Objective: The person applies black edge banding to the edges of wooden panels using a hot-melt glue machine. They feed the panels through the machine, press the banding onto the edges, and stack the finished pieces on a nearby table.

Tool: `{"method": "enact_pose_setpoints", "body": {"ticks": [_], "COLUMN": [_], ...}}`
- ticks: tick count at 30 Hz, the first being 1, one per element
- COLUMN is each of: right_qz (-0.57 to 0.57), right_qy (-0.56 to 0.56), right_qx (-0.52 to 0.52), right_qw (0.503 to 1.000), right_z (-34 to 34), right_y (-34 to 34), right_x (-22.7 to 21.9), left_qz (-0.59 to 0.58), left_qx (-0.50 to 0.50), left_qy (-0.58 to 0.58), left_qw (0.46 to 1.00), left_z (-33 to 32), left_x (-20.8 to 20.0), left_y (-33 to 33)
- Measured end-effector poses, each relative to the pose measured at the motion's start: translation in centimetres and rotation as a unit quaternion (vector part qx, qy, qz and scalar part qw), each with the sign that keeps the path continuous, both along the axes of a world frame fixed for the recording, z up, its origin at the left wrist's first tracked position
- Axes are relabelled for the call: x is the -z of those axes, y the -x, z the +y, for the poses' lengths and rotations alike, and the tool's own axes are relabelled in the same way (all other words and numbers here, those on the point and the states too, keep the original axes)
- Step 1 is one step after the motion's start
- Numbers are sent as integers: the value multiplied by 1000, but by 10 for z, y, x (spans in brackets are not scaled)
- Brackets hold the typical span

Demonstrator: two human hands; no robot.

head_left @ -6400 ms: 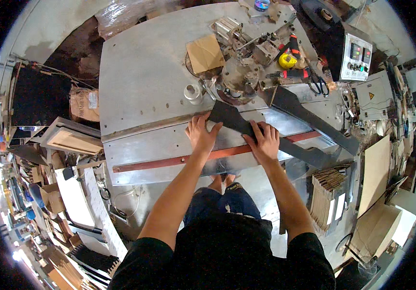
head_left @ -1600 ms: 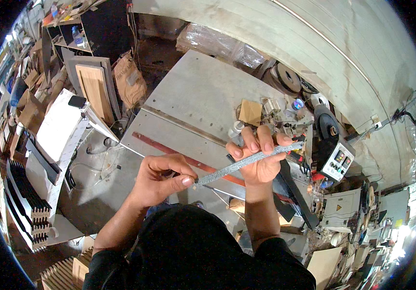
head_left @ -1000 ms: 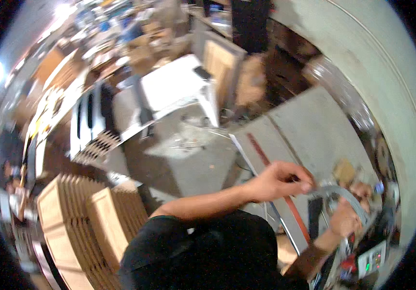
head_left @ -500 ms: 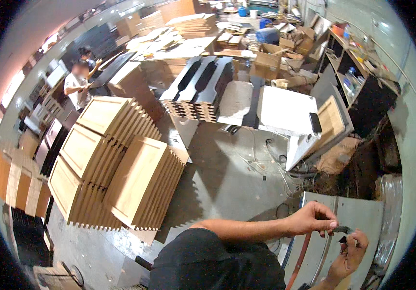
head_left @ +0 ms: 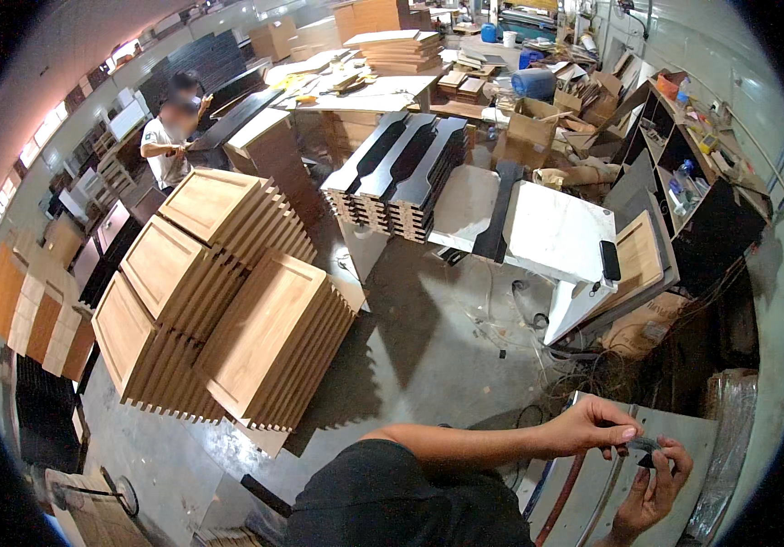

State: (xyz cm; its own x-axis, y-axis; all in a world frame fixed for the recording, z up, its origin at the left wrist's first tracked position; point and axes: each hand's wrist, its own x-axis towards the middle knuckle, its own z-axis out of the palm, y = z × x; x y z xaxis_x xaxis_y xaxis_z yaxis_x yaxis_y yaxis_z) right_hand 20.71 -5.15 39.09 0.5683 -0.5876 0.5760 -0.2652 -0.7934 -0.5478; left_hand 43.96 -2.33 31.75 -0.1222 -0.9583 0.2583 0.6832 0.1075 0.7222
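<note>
Both hands are at the lower right, above a pale grey board [head_left: 684,424]. Thumb and fingers of my left hand [head_left: 593,427] pinch one end of a short, dark, bendable strip [head_left: 644,444]. The other end lies in the fingers of my right hand [head_left: 655,488], a little lower and to the right. A small black tip shows by the right fingers; its exact kind is too small to tell. Under my left wrist, a red hose [head_left: 561,497] and a thin metal strip [head_left: 606,497] run along the board.
Stacked wooden cabinet doors [head_left: 260,342] stand on the floor to the left. Ahead, black-and-grey shaped panels [head_left: 397,173] lie piled beside a white board [head_left: 561,228] bearing a phone [head_left: 609,261]. Cables [head_left: 561,383] tangle on the floor. Shelves [head_left: 684,173] line the right wall. Two people [head_left: 169,141] work far left.
The view has shifted a little, so the surroundings sit slightly farther right and the board lower. Both hands keep hold of the dark strip, with little change in their grip.
</note>
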Motion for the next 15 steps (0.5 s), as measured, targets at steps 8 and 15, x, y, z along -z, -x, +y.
{"method": "enact_pose_setpoints", "body": {"ticks": [8,15], "right_qz": [2,-44], "right_qy": [28,83], "right_qx": [35,-12], "right_qw": [999,996], "right_z": [5,13], "right_y": [6,-10], "right_x": [-1,-21], "left_qz": [-19,-20], "left_qx": [-2,-16], "left_qy": [3,-6], "left_qw": [1000,1000], "left_z": [-3,2], "left_x": [-1,1], "left_y": [9,18]}}
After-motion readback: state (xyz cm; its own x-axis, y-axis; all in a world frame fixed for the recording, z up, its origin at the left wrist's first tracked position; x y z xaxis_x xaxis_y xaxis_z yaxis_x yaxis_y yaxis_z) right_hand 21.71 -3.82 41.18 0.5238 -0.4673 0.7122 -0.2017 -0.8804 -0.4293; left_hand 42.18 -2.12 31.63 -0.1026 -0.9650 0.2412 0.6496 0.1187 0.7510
